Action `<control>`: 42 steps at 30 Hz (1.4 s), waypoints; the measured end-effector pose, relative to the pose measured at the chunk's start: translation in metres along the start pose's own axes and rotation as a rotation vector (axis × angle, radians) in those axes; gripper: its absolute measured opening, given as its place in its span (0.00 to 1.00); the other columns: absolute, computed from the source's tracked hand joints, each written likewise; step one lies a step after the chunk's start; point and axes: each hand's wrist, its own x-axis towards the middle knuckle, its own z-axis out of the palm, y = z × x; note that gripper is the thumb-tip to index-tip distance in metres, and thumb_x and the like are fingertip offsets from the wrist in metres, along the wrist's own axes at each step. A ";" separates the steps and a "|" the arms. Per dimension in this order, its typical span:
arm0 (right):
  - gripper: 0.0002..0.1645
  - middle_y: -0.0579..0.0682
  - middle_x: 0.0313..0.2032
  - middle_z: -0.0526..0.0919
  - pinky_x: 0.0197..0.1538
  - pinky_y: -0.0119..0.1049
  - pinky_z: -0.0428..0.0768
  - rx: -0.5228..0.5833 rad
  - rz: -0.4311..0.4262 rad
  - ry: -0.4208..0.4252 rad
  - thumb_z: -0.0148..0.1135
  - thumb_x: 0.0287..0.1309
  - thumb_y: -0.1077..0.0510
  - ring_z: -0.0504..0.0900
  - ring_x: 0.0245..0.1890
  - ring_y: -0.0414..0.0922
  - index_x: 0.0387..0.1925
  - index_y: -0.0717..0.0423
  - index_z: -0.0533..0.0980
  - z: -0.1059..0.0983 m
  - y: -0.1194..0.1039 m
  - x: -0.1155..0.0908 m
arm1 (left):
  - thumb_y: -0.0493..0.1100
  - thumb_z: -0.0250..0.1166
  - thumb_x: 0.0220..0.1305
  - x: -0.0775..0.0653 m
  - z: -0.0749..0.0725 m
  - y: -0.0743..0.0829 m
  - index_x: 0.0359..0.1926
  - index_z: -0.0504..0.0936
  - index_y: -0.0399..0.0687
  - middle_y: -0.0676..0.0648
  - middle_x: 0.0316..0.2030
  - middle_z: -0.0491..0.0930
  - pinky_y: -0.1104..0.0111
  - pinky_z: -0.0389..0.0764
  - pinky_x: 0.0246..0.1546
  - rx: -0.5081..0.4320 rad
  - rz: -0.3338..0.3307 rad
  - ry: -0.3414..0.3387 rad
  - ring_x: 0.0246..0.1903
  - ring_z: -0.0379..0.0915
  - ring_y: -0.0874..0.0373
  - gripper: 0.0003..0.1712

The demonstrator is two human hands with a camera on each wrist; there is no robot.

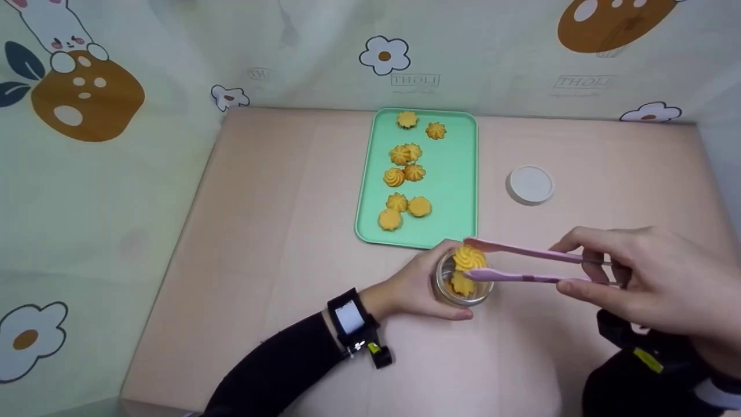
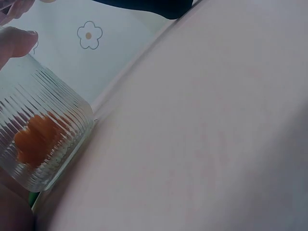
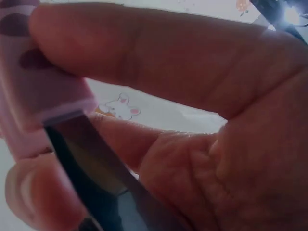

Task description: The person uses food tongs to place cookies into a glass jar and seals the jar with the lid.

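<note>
Holding a swirled cookie [image 1: 469, 258] between the tips of pink tongs [image 1: 527, 278] — right at the mouth of a ribbed glass jar [image 2: 57, 94], swirl side up. Lower down, seen inside that same jar: another cookie [image 1: 462, 285], overlapped from above by the first. Working the tongs from the right with the right hand [image 1: 654, 284], pinching both pink arms between thumb and fingers. Over to the left, gripping the jar with the left hand [image 1: 417, 286] — curling fingers round the far side, laying the thumb along the near side. Wearing a black sleeve [image 1: 272, 359] and a black wrist strap [image 1: 343, 299] on that arm.

Now just beyond the jar, on to a green tray [image 1: 454, 179], laid on a pale pink tabletop [image 1: 278, 185] and bearing nine more cookies [image 1: 414, 172], strung mostly down the left half, several touching, a few showing flat faces. Near the tray's right edge, on to a round white lid [image 1: 531, 184], lying flat. Farther back, up to a printed cloth [image 1: 312, 75], patterned with flowers, brown fruit and a rabbit.
</note>
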 end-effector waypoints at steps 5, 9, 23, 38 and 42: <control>0.23 0.23 0.26 0.70 0.19 0.24 0.66 -0.007 0.008 -0.030 0.86 0.57 0.51 0.65 0.17 0.25 0.50 0.33 0.83 0.001 -0.002 0.000 | 0.39 0.89 0.51 0.001 0.000 0.001 0.74 0.66 0.48 0.49 0.65 0.81 0.62 0.79 0.70 0.002 -0.001 -0.001 0.64 0.78 0.60 0.54; 0.21 0.23 0.26 0.71 0.19 0.27 0.68 0.000 0.014 -0.062 0.85 0.58 0.50 0.66 0.18 0.25 0.49 0.33 0.83 0.001 -0.001 0.002 | 0.39 0.89 0.51 0.001 0.000 0.001 0.73 0.67 0.47 0.48 0.64 0.82 0.62 0.79 0.70 0.019 0.008 0.006 0.63 0.79 0.60 0.54; 0.18 0.22 0.25 0.72 0.22 0.29 0.67 -0.010 -0.006 -0.121 0.83 0.60 0.47 0.64 0.20 0.26 0.47 0.33 0.83 0.003 -0.001 0.012 | 0.37 0.89 0.50 0.001 0.002 -0.001 0.73 0.67 0.48 0.46 0.64 0.81 0.61 0.79 0.71 -0.022 0.029 0.009 0.64 0.78 0.60 0.54; 0.15 0.24 0.25 0.70 0.23 0.30 0.64 -0.025 0.027 -0.183 0.81 0.62 0.45 0.64 0.22 0.28 0.45 0.34 0.82 0.005 -0.005 0.020 | 0.38 0.89 0.51 0.001 0.001 -0.002 0.73 0.67 0.49 0.47 0.66 0.81 0.61 0.77 0.72 0.020 0.046 0.005 0.67 0.77 0.58 0.54; 0.17 0.23 0.26 0.70 0.23 0.30 0.64 -0.029 0.019 -0.179 0.83 0.60 0.46 0.63 0.22 0.28 0.45 0.34 0.81 0.006 -0.004 0.020 | 0.38 0.88 0.52 0.001 0.001 -0.003 0.73 0.66 0.48 0.42 0.66 0.81 0.61 0.77 0.73 -0.005 0.042 -0.001 0.67 0.78 0.50 0.53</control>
